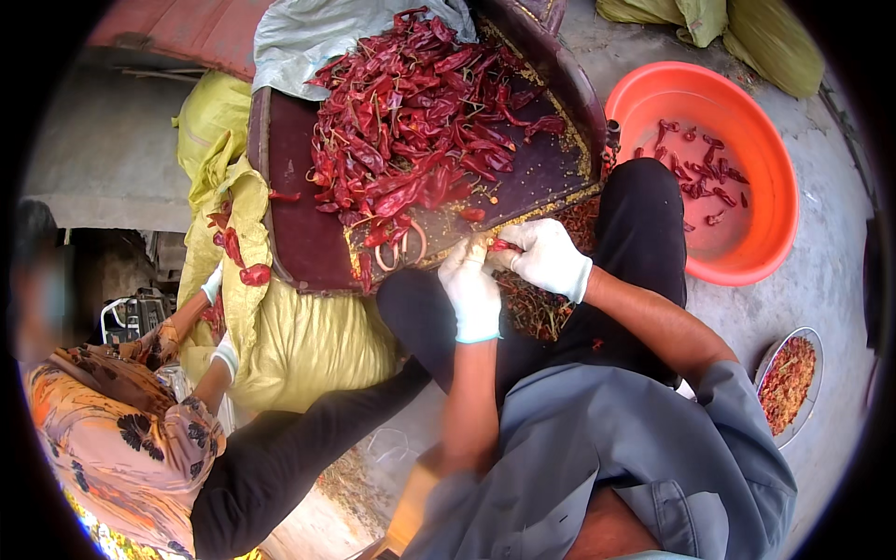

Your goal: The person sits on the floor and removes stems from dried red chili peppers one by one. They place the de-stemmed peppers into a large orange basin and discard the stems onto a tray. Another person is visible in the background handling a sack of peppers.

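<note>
A small piece of dried red chili pepper (pixel 502 246) is held between my gloved hands, over the near edge of a dark red tray-like surface (pixel 294 238). The fingertips of my left hand (pixel 470 287) meet at the pepper's stem end. My right hand (pixel 549 257) grips its red body. On the surface beyond lies a large heap of dried red chilies (pixel 413 126). Scissors with pinkish handles (pixel 400 250) rest near its front edge, left of my left hand; their blades are hard to see. Yellow seeds line the rims.
An orange plastic basin (pixel 780 182) with several chilies stands at right. Below it is a wire-rimmed sieve (pixel 806 413) of seeds and bits. Stems and scraps (pixel 535 308) lie between my knees. A gloved co-worker (pixel 119 434) handles a yellow woven sack (pixel 308 343) at left.
</note>
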Demonstrator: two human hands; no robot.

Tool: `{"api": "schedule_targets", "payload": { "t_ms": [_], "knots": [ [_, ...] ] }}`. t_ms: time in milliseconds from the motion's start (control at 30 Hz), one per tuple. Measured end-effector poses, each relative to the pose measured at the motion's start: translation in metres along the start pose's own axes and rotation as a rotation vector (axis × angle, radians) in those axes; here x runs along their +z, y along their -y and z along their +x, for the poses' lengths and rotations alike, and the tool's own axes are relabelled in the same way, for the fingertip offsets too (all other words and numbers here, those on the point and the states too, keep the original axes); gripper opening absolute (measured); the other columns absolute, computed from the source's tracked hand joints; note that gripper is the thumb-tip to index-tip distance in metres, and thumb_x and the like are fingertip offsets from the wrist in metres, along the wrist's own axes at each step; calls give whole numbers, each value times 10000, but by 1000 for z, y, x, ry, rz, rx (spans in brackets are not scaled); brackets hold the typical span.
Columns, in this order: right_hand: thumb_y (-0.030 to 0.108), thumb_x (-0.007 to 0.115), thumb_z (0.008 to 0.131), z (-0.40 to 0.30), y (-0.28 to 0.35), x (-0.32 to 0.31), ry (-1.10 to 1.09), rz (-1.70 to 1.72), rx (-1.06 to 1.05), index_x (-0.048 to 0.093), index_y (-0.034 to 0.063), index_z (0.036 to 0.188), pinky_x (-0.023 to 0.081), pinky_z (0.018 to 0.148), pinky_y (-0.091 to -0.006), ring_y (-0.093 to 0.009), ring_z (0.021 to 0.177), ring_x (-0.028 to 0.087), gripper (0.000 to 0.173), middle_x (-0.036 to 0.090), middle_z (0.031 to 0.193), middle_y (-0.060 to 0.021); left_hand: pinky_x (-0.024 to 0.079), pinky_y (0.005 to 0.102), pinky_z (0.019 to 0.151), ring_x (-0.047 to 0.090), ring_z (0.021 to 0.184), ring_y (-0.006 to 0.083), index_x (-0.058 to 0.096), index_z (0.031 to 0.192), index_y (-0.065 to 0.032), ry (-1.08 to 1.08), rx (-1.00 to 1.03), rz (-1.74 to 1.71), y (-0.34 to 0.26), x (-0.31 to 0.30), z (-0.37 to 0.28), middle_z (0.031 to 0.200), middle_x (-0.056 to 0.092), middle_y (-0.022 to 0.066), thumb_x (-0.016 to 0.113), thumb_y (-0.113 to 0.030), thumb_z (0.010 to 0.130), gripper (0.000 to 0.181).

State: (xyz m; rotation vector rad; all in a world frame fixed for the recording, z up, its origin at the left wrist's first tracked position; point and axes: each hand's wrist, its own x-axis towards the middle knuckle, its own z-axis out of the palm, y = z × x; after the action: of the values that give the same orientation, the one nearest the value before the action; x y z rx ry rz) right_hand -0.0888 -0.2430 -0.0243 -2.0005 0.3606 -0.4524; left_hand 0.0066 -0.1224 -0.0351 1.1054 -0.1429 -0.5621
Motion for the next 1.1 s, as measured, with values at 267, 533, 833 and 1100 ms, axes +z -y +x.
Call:
{"api": "schedule_targets", "payload": {
  "t_ms": [267,533,833,1100],
  "knots": [
    [310,619,1004,6,-5,-34,89,807,413,615,80,901,403,502,-220,-52,553,515,252,608,744,10,551,313,644,610,688,165,647,1075,-28,-115,-6,308,-32,-35,47,869,663,57,594,-253,1010,240],
    [230,583,997,17,0,-40,148,786,498,634,45,995,370,400,-229,-73,439,468,192,667,824,-38,526,432,849,683,942,365,746,994,-52,-43,695,1759,-27,-22,114,973,731,147,729,-281,848,273],
    [245,651,963,26,-5,-23,17,834,571,658,40,995,411,446,-250,-79,508,516,207,636,761,-10,533,395,814,685,865,332,709,929,6,-43,682,1425,-20,1,51,908,711,170,728,-124,838,160],
    [338,718,924,27,-11,-13,29,782,481,699,67,1065,400,456,-234,-57,556,516,306,647,800,5,522,450,902,653,1010,361,675,926,-28,154,1001,1417,-1,20,7,1090,685,168,691,-31,800,126]
  ]
}}
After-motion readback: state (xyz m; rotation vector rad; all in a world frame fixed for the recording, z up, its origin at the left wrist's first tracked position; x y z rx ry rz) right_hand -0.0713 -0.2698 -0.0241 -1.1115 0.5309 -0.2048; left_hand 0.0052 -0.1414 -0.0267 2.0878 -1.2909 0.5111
